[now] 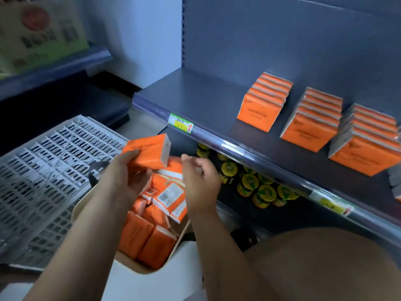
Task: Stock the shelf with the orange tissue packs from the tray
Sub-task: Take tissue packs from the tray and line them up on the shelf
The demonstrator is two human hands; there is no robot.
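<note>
The left hand [128, 170] holds one orange pack [147, 152] above the tray [128, 260], its fingers [132, 153] curled round the pack's near end, so the pack tilts up towards the shelf [195, 98]. The right hand [199, 177] hovers just beside it over the tray, fingers loosely curled and holding nothing. More packs [152, 216] lie jumbled in the tray. On the shelf, three rows of packs [312, 120] stand on edge at the right; its left part is bare. A price tag [181, 123] sits on the shelf's front rail. Yellow-lidded jars [249, 181] fill the shelf below. A grey crate [43, 170] lies left of the tray.
</note>
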